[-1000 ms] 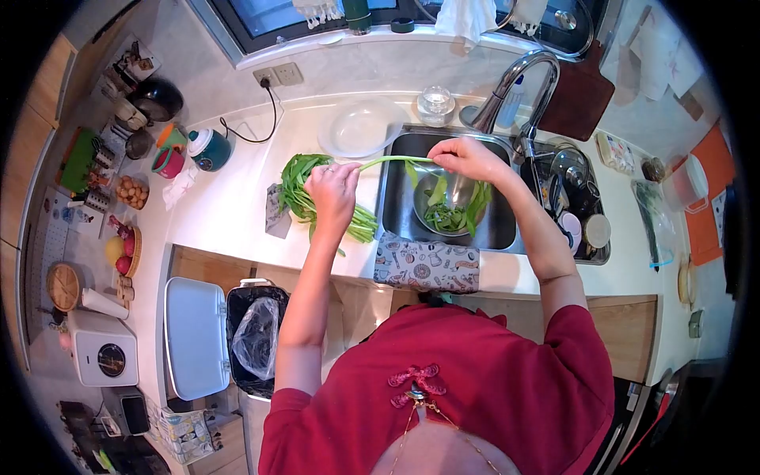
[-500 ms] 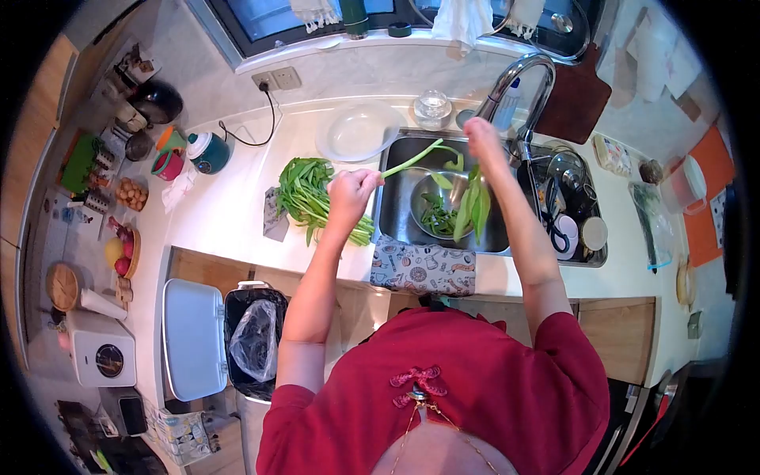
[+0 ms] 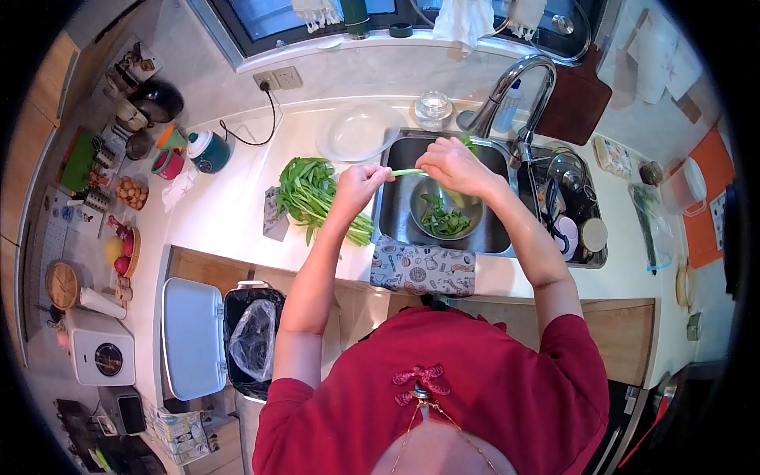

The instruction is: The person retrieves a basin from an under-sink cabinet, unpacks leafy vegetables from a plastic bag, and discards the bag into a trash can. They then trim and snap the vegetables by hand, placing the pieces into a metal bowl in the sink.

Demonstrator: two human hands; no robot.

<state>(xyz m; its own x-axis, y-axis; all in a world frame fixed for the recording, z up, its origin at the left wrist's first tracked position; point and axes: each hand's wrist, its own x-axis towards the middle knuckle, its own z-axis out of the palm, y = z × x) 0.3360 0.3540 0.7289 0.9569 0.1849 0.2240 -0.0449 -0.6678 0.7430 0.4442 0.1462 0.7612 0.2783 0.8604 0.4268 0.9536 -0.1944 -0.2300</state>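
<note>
"Left of the bowl (image 3: pixel 475 214)?"

"A leafy bunch (image 3: pixel 305 194), then the left hand (image 3: pixel 360 188) pinching a stalk (image 3: pixel 407 172); over the bowl's far edge, the right hand (image 3: pixel 456 168) grips it too."

"Any tip?"

"I'd keep both grips close, snapping over the bowl."

The bench (image 3: pixel 218 218) is brightly lit, its left stretch nearly white, while the lower right corner sinks into black. Bluish light shows at the window (image 3: pixel 269 17). Glare glints on the tap (image 3: pixel 549 79) and sink (image 3: pixel 398 210). The left hand (image 3: pixel 360 187) and right hand (image 3: pixel 457 166) show little blur. The wide lens bends straight edges.
</note>
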